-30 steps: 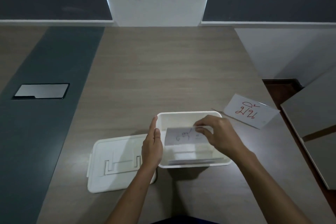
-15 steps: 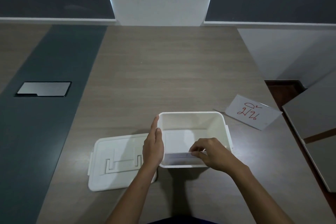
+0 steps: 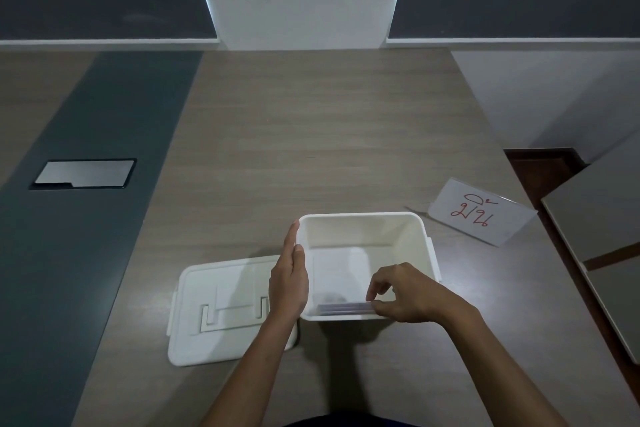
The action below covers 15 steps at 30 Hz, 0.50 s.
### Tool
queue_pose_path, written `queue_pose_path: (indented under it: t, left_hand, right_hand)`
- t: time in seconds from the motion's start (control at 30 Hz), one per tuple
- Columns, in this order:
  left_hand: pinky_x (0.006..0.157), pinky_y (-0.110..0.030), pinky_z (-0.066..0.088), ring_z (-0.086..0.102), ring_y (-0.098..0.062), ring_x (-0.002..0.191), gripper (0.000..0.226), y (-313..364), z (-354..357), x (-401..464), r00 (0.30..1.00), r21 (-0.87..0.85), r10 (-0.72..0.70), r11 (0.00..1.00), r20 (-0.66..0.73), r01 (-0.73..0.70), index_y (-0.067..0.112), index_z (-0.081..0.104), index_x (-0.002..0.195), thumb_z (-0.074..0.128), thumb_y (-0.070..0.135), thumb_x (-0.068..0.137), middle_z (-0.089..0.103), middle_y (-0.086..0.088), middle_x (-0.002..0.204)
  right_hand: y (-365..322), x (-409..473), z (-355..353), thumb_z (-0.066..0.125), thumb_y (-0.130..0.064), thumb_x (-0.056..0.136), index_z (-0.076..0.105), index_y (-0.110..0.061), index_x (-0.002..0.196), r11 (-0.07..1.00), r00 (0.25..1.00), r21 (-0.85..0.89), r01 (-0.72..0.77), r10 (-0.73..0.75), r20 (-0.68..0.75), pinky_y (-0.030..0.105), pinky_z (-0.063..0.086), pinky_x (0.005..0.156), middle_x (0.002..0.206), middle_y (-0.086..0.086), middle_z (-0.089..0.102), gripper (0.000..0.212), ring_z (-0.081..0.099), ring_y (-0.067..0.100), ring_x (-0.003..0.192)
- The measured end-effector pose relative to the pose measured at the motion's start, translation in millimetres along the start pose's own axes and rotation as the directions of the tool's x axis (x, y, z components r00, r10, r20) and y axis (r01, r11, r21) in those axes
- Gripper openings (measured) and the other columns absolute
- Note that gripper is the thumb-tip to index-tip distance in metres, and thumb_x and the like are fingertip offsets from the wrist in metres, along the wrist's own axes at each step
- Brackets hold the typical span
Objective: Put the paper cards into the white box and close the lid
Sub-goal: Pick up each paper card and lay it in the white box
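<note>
Our left hand (image 3: 289, 282) lies flat against one open white box (image 3: 367, 229); right hand (image 3: 403, 293) pinches cards (image 3: 344, 308) stood at its near wall, count unclear. One lid (image 3: 221, 308) left; one card (image 3: 481, 213) on table (image 3: 311, 149).

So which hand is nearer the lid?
Left. The left hand rests on the box's left wall, overlapping the lid; the right hand is across the box.
</note>
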<state>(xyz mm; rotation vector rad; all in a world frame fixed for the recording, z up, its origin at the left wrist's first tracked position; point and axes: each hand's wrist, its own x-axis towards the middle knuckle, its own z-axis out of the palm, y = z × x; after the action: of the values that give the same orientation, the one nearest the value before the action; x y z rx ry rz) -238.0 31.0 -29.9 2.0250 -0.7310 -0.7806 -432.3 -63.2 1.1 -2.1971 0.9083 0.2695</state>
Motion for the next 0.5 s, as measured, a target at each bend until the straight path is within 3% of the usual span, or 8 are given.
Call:
queue_pose_path:
  t: [0.1,0.2,0.27,0.37,0.43,0.5]
  left_hand:
    - [0.065,-0.011,0.034,0.039,0.004,0.059,0.045,-0.3,0.5,-0.9,1.000,0.007,0.016,1.000,-0.007,-0.016,0.057,0.029,0.141,0.026,0.032,0.104,0.031,0.023,0.065]
    - [0.065,-0.016,0.038,0.041,0.003,0.060,0.046,1.1,0.5,-1.3,1.000,-0.002,0.020,1.000,0.002,-0.020,0.059,0.030,0.140,0.027,0.032,0.103,0.032,0.023,0.065]
    - [0.065,-0.019,0.039,0.041,0.004,0.059,0.045,0.9,0.2,-1.6,1.000,-0.012,0.023,1.000,0.004,-0.023,0.061,0.030,0.138,0.027,0.031,0.103,0.033,0.024,0.065]
    - [0.063,-0.008,0.032,0.038,0.007,0.056,0.045,0.2,0.4,-2.2,1.000,-0.016,0.016,1.000,-0.007,-0.016,0.060,0.031,0.138,0.027,0.031,0.104,0.031,0.024,0.065]
    - [0.063,-0.008,0.030,0.038,0.007,0.057,0.046,0.5,0.8,-1.9,1.000,-0.022,0.010,1.000,-0.008,-0.010,0.059,0.031,0.139,0.027,0.031,0.103,0.030,0.023,0.065]
    - [0.062,-0.007,0.029,0.036,0.007,0.057,0.046,0.6,0.9,-1.0,1.000,-0.016,0.010,1.000,-0.004,-0.010,0.057,0.031,0.141,0.027,0.030,0.104,0.029,0.024,0.066]
  right_hand:
    - [1.9,-0.1,0.3,0.066,-0.044,0.077,0.071,-0.030,0.095,0.999,1.000,0.045,0.004,-0.003,-0.022,0.024,0.054,0.079,0.098,-0.016,0.067,0.023,0.061,0.000,0.091]
    - [4.7,4.6,-11.9,0.068,-0.040,0.083,0.069,-0.030,0.100,0.989,0.981,0.139,0.051,-0.024,-0.191,0.022,0.055,0.080,0.100,-0.016,0.067,0.020,0.061,-0.003,0.090]
    - [10.0,9.9,-27.6,0.068,-0.030,0.086,0.070,-0.026,0.098,0.976,0.896,0.184,0.116,-0.023,-0.443,0.018,0.054,0.077,0.098,-0.014,0.067,0.013,0.062,-0.002,0.089]
    - [30.1,25.7,-53.2,0.069,-0.018,0.085,0.070,-0.019,0.103,0.980,0.661,0.166,0.106,0.055,-0.749,0.026,0.050,0.083,0.102,-0.005,0.068,0.018,0.062,0.014,0.095]
    - [51.6,40.7,-68.0,0.066,-0.019,0.085,0.065,-0.016,0.114,0.983,0.580,0.183,-0.025,0.163,-0.798,0.036,0.043,0.095,0.116,0.005,0.066,0.030,0.056,0.025,0.110]
    - [73.9,53.3,-81.7,0.066,-0.016,0.084,0.056,-0.012,0.127,0.960,0.569,0.234,-0.151,0.278,-0.774,0.041,0.035,0.105,0.131,0.012,0.057,0.045,0.046,0.031,0.125]
